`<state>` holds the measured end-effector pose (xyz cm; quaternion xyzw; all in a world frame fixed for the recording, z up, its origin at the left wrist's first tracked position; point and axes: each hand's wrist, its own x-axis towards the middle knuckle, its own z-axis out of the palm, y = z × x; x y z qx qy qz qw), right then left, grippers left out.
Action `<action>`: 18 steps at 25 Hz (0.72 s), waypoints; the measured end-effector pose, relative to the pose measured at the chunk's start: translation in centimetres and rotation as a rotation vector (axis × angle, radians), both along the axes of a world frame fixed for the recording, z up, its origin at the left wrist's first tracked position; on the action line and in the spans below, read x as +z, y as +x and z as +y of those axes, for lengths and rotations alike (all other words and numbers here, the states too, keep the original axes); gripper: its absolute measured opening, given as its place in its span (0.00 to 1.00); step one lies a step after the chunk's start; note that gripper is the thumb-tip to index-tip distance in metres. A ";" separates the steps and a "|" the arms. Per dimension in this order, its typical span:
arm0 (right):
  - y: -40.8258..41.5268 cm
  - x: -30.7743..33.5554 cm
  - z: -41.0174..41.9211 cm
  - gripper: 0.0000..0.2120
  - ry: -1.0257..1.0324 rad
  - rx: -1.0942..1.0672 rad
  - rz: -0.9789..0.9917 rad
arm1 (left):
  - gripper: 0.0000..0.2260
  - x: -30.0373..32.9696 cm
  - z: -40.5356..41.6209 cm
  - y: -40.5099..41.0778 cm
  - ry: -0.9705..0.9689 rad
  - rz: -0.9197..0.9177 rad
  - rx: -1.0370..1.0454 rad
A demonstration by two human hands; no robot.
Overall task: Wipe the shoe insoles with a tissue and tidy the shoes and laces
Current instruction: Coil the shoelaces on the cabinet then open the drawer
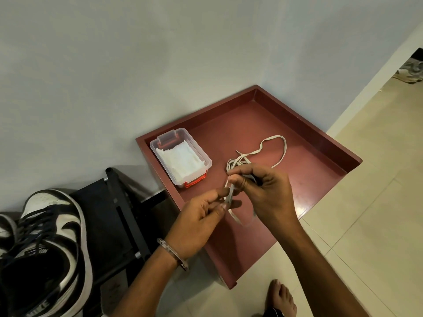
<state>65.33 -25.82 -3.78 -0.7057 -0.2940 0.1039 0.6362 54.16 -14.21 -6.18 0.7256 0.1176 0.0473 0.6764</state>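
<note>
A long white shoelace [283, 147] lies partly coiled on the dark red tray-like table [309, 143]. My right hand [263, 191] holds a bundle of its loops above the tray, fingers curled round them. My left hand [203, 213] pinches a strand of the same lace between thumb and fingers, just below the right hand. A loop of the lace hangs under both hands. A black-and-white sneaker [52, 248] with dark laces sits on a black rack [123, 216] at the lower left. A clear plastic box with tissues [180, 156] stands at the tray's back left.
A second shoe [5, 227] shows at the far left edge. A grey wall rises behind the tray. Pale floor tiles [366, 202] spread to the right, and my bare foot [281, 298] stands below the tray's near corner.
</note>
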 end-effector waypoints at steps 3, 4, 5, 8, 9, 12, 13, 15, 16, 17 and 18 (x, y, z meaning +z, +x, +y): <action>0.1 -0.4 0.0 0.08 -0.021 -0.071 0.034 | 0.13 0.8 0.0 -0.2 -0.101 0.059 -0.111; 0.2 -0.6 -0.1 0.09 -0.034 -0.078 0.068 | 0.13 1.2 0.1 -0.3 -0.193 0.081 -0.131; 0.4 -0.8 -0.2 0.09 -0.049 -0.066 0.109 | 0.13 1.6 0.2 -0.4 -0.315 0.098 -0.129; 0.4 -1.6 -0.3 0.10 -0.175 0.075 0.181 | 0.14 2.3 0.5 -0.3 -0.747 0.021 -0.001; 0.3 -1.9 -0.2 0.10 -0.241 0.127 0.159 | 0.15 2.3 0.7 -0.2 -0.865 -0.038 0.070; -0.2 -2.7 0.2 0.10 -0.481 0.291 0.001 | 0.17 1.9 1.4 0.3 -1.086 -0.194 0.300; -0.4 -2.8 0.2 0.09 -0.563 0.390 -0.049 | 0.17 1.6 1.7 0.4 -1.115 -0.228 0.374; -0.7 -2.9 0.3 0.07 -0.662 0.555 -0.093 | 0.18 1.3 2.5 0.4 -1.091 -0.253 0.484; -0.8 -2.7 0.3 0.07 -0.666 0.577 -0.081 | 0.18 1.2 2.7 0.4 -1.035 -0.237 0.505; -0.8 -2.4 0.2 0.06 -0.639 0.564 -0.058 | 0.18 1.1 2.8 0.4 -0.950 -0.212 0.502; -0.8 -1.9 0.2 0.06 -0.589 0.524 -0.033 | 0.18 1.1 2.7 0.4 -0.842 -0.185 0.479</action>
